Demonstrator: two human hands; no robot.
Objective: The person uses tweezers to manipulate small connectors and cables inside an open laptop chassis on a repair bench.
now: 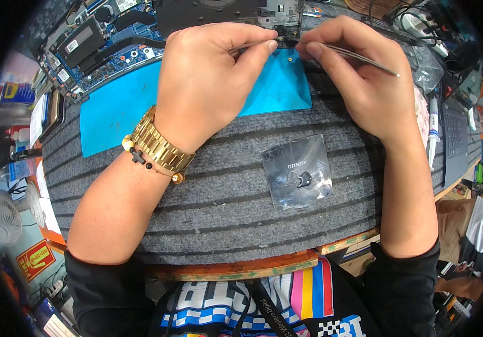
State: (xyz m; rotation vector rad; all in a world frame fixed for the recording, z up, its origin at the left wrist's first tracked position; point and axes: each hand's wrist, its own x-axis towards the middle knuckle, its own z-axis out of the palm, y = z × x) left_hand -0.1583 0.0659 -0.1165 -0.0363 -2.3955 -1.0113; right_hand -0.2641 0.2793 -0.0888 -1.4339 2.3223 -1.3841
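My left hand point(213, 78), wearing a gold watch, is closed in a pinch on a slim metal tool point(248, 45) that looks like tweezers, mostly hidden by the fingers. Metal tweezers point(365, 56) are pinched in my right hand point(368, 84), their back end sticking out to the right. Both hands' fingertips meet closely at the near edge of an opened laptop's black casing point(196, 16). What lies between the tips is too small to make out. Under the left hand is a blue mat point(115, 106), with a tiny brass-coloured piece point(290, 59) near its right end.
A blue circuit board point(123, 59) with a black drive and cables fills the far left. Nearer me, a clear plastic bag point(297, 174) with a small black part lies on the grey striped cloth point(224, 224). Toward the right are a syringe-like tube point(433, 126) and a dark keyboard point(458, 135).
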